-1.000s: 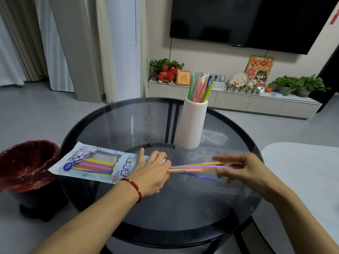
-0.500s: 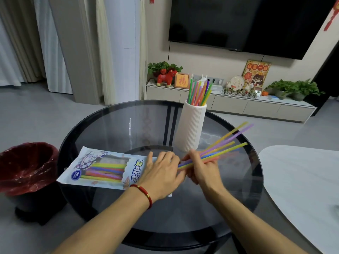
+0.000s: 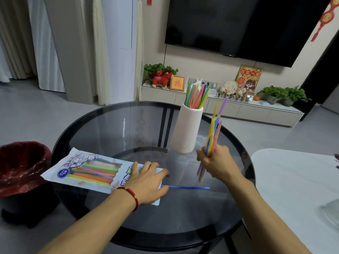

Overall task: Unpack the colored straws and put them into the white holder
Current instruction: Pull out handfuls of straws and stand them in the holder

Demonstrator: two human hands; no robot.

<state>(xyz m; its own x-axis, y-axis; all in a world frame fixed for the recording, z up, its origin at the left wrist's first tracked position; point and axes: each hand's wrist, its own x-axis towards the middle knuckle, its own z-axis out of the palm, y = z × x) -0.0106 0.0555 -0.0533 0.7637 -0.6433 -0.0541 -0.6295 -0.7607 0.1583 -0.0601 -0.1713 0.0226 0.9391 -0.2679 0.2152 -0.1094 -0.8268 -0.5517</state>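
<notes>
On the round dark glass surface (image 3: 128, 129), at about the eight o'clock part of it, lies the flat printed plastic straw packet (image 3: 88, 173), its clear window showing yellow, orange, purple and green straws still inside. The left hand (image 3: 148, 182) rests palm down on the packet's right end, fingers spread flat and pressing the film against the glass; a red cord bracelet (image 3: 131, 195) circles that wrist. From under this hand, toward three o'clock, a single thin blue plastic straw (image 3: 187, 187) lies loose on the glass.

The right hand (image 3: 216, 162) is at about three o'clock from the left one and well apart from it, closed in a fist around a bundle of thin colored plastic straws (image 3: 213, 129). The bundle stands nearly upright, tilted slightly toward one o'clock, with yellow, blue, orange and purple tubes fanning out above the fist and short ends sticking out below it.

Just beside the bundle, toward ten o'clock of the right hand, stands the tall white ribbed cylindrical holder (image 3: 187, 131), matte and finely grooved down its sides. More smooth straws in green, orange, yellow and purple already stand in its mouth, leaning toward one o'clock.

Off the surface's nine o'clock edge sits a bin lined with a glossy, crinkled dark red bag (image 3: 20, 162).
</notes>
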